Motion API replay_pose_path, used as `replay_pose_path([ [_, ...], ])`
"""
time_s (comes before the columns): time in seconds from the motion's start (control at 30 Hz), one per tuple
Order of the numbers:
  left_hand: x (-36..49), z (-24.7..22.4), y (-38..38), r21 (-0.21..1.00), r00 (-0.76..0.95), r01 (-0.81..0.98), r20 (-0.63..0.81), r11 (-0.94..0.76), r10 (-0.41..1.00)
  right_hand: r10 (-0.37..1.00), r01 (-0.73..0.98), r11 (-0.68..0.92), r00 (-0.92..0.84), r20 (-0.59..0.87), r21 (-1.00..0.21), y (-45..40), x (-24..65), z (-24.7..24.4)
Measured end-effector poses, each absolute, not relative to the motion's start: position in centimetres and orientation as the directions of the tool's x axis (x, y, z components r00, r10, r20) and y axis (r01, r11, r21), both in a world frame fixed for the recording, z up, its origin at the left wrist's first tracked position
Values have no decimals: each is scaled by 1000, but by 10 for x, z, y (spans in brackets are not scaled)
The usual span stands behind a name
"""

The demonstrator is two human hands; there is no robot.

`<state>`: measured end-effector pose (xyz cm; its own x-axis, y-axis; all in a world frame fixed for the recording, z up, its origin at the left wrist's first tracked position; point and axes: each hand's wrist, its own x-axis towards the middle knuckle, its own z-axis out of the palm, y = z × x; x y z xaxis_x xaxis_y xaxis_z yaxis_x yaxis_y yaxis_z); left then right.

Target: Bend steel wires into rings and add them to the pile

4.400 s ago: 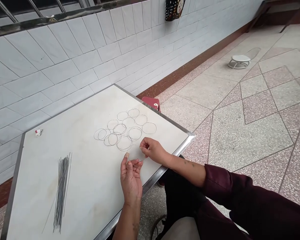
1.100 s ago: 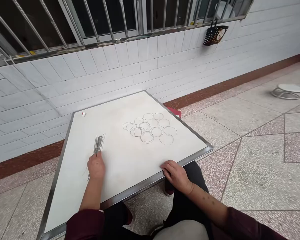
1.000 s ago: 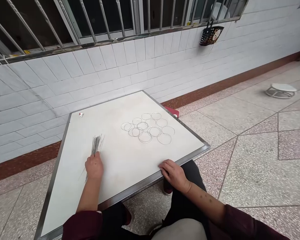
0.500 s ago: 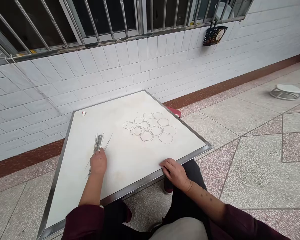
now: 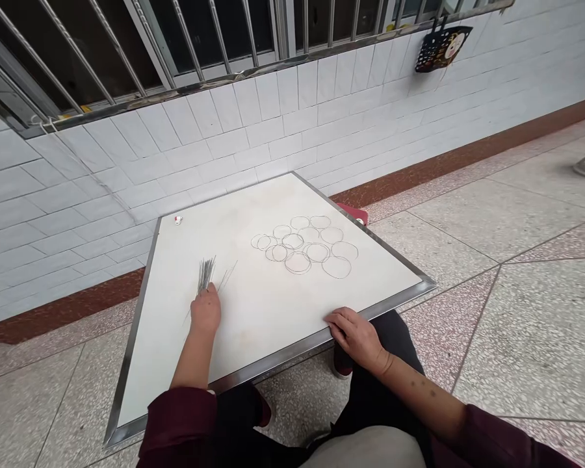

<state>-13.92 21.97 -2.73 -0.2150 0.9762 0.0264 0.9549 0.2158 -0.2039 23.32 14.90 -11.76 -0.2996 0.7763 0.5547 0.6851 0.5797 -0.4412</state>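
My left hand (image 5: 206, 311) is closed around a bundle of thin metal wires (image 5: 205, 273) on the white tabletop (image 5: 253, 325). The wires' far ends fan out beyond my fingers; the part inside the hand is hidden. A few loose wires (image 5: 228, 274) lie just right of that hand, slanting away from it. My right hand (image 5: 355, 337) rests on the table's near metal edge, fingers lightly bent, thumb apart, with nothing visible in it. Several thin wire rings (image 5: 336, 266) lie flat and partly overlapping on the right half of the table.
A small red-and-white object (image 5: 178, 220) sits near the table's far left corner. White tiled wall (image 5: 234, 146) and a barred window (image 5: 199, 39) stand behind. A dark basket (image 5: 441, 49) hangs from the window ledge. Something red (image 5: 353, 213) shows beyond the table's right edge.
The view has swung left, so the table and rings appear further right. My left hand stays on the wire bundle, and my right hand still rests on the edge.
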Motion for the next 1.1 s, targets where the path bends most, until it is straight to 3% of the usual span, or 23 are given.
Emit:
replay_pose_path([
  [0.33, -145, -34, 216, -108, -251, 962, 29, 252, 968, 785, 692, 572, -306, 539, -440, 149, 233, -117],
  [0.5, -155, -26, 206, -1, -290, 956, 138, 293, 947, 798, 671, 566, -300, 522, -479, 146, 236, -115],
  [0.63, -155, -22, 176, 92, -306, 952, 280, 292, 910, 836, 602, 538, -293, 464, -590, 150, 227, -102],
  [0.7, -147, -27, 156, 121, -278, 960, 339, 251, 899, 812, 500, 584, -348, 469, -639, 162, 208, -89],
  [0.83, -131, -48, 123, 153, -155, 983, 381, 103, 911, 676, 351, 717, -562, 477, -602, 203, 141, -63],
  [1.1, -128, -73, 110, 191, -113, 981, 434, 31, 894, 544, 323, 784, -768, 338, -530, 287, 11, -60],
])
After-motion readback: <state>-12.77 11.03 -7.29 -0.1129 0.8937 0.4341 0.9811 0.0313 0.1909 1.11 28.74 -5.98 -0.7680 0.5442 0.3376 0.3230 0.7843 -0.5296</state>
